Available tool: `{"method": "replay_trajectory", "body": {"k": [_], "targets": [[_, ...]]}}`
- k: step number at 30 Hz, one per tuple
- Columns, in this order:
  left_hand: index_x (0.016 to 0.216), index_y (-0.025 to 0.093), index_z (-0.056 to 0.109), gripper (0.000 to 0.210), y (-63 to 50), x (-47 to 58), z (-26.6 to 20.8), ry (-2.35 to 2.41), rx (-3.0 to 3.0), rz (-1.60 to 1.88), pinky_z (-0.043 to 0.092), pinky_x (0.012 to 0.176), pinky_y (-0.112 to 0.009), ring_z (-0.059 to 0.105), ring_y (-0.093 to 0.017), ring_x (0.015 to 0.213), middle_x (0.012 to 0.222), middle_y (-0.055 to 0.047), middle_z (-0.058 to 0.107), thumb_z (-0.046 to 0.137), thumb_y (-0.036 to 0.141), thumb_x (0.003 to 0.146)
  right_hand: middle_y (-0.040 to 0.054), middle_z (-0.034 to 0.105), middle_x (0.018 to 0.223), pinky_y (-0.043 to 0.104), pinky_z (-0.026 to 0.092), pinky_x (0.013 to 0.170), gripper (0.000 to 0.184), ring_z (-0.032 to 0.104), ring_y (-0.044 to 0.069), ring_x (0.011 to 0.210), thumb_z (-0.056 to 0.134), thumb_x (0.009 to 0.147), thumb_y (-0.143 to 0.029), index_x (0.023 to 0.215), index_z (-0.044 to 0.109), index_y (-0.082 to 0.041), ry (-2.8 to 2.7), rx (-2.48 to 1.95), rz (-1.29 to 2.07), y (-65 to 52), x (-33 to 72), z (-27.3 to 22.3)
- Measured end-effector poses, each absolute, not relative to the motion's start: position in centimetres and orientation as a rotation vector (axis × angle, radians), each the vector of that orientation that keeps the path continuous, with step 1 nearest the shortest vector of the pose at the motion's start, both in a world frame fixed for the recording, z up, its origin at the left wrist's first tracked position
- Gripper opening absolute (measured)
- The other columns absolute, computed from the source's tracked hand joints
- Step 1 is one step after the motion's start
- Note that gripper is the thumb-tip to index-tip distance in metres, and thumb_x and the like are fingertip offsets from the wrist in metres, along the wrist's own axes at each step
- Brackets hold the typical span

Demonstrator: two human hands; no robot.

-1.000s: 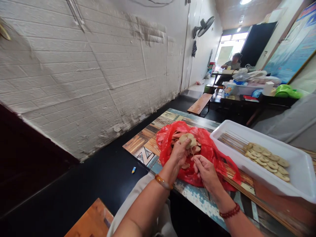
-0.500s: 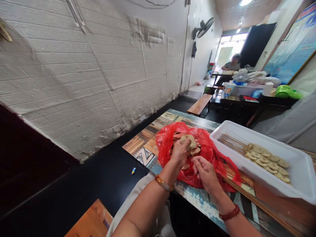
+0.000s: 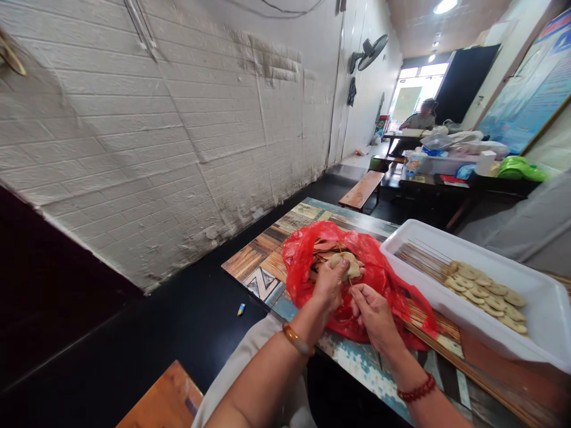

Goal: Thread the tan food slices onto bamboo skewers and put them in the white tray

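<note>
My left hand (image 3: pixel 331 284) is closed around pale, round, flat food slices (image 3: pixel 354 268), pinched between thumb and fingers over an open red plastic bag (image 3: pixel 294 270). Just to the right and lower, my right hand (image 3: pixel 372 312) pinches a thin wooden skewer (image 3: pixel 350 285), whose upper end meets the slices. More flat pieces, some pinkish-brown (image 3: pixel 325 245), lie inside the bag. Beside it stands a white plastic tub (image 3: pixel 546 291) with skewered pale slices (image 3: pixel 488 290) laid in rows. My fingers partly hide where skewer and slices join.
The bag and tub rest on a patterned wooden table (image 3: pixel 250 261). Loose skewers (image 3: pixel 473 371) lie along its near right side. A bench (image 3: pixel 362 189) stands beyond, and a cluttered table with green bowls (image 3: pixel 515 167) is farther back. A person (image 3: pixel 422 120) sits near the bright doorway.
My left hand has moved slightly down and right with the slices, closer to my right hand. The slices now sit lower over the bag. My right hand still pinches the skewer.
</note>
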State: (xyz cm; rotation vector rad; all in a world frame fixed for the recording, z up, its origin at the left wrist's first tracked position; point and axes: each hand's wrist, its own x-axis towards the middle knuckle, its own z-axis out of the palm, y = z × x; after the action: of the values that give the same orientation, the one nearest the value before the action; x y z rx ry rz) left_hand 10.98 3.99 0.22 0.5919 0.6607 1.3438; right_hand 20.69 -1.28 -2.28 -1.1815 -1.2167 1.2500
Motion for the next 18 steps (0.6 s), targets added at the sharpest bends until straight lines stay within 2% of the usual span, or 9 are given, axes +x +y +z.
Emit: {"method": "replay_trajectory", "body": {"k": [11,18], "targets": [[0.093,0.011,0.063,0.046,3.0,11.2,-0.4,0.684,0.58,1.34,0.05,0.06,-0.027,0.068,-0.022,0.068,0.078,-0.011,0.07,0.079,0.04,0.062,-0.0065,0.049,0.044,0.018,0.024,0.032,0.041,0.036,0.006,0.031,0.059,0.078,-0.06,0.07,0.055,-0.019,-1.235,-1.226,1.213,-1.1,20.7,-2.5],[0.086,0.01,0.066,0.043,3.5,9.9,0.3,0.706,0.556,1.294,0.048,0.058,-0.025,0.064,-0.017,0.064,0.076,-0.01,0.069,0.081,0.04,0.059,-0.007,0.049,0.042,0.018,0.027,0.031,0.044,0.037,0.006,0.03,0.061,0.075,-0.061,0.078,0.061,-0.018,-1.197,-1.187,1.27,-1.0,21.0,-2.4]]}}
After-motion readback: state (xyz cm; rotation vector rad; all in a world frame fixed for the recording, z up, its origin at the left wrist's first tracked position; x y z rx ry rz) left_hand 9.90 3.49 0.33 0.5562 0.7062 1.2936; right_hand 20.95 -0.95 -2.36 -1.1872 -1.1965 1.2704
